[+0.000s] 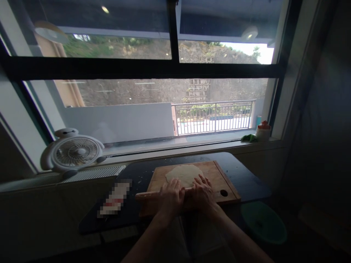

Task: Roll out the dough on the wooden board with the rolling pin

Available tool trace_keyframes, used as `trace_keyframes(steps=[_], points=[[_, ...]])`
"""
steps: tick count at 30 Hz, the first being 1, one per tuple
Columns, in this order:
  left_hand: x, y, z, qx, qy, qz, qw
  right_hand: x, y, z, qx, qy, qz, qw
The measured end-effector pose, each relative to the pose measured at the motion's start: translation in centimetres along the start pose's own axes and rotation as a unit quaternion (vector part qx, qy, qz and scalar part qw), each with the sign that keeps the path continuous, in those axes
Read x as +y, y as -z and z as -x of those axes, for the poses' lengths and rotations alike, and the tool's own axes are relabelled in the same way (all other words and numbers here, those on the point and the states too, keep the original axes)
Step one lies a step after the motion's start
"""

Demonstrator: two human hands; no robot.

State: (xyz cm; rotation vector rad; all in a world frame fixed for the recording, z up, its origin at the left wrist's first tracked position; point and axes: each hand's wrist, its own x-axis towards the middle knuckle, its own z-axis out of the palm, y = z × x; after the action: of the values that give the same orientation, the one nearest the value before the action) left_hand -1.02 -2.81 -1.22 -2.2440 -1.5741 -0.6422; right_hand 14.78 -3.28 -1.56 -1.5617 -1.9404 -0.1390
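A wooden rolling pin (148, 196) lies across the near part of a wooden cutting board (218, 172). My left hand (171, 195) rests over the pin's middle, its fingers bent forward across it. Close beside it, my right hand (203, 191) bears on the same pin, fingers curled over the top and slightly spread. Just beyond both hands is a flat, pale, roughly round sheet of dough (184, 172); its near edge is hidden by my fingers. The board has a dark round hole in its right end.
The board stands on a small dark table (244, 182). A blurred-out object (115, 199) lies at its left. A green basin (263, 222) sits low at the right. On the left is a white fan (79, 151); a red-topped bottle (263, 130) and green cloth (249, 138) are on the windowsill.
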Motion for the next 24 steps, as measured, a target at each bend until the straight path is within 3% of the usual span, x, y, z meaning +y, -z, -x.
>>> trace_keyframes(steps=[5, 14, 17, 24], points=[[0.4, 0.6, 0.7, 0.002, 0.004, 0.010, 1.000, -0.3, 0.4, 0.9, 0.011, 0.000, 0.003, 1.000], [-0.6, -1.3, -5.6, -0.043, 0.061, 0.033, 0.997, 0.6, -1.2, -4.8, -0.048, -0.085, 0.011, 0.995], [-0.5, -0.9, -4.5, -0.040, 0.048, 0.034, 0.997, 0.6, -1.0, -3.8, -0.035, -0.059, 0.012, 0.998], [0.3, 0.9, 1.1, -0.001, 0.006, 0.038, 0.999, -0.3, 0.7, 1.3, -0.021, 0.008, 0.001, 1.000]])
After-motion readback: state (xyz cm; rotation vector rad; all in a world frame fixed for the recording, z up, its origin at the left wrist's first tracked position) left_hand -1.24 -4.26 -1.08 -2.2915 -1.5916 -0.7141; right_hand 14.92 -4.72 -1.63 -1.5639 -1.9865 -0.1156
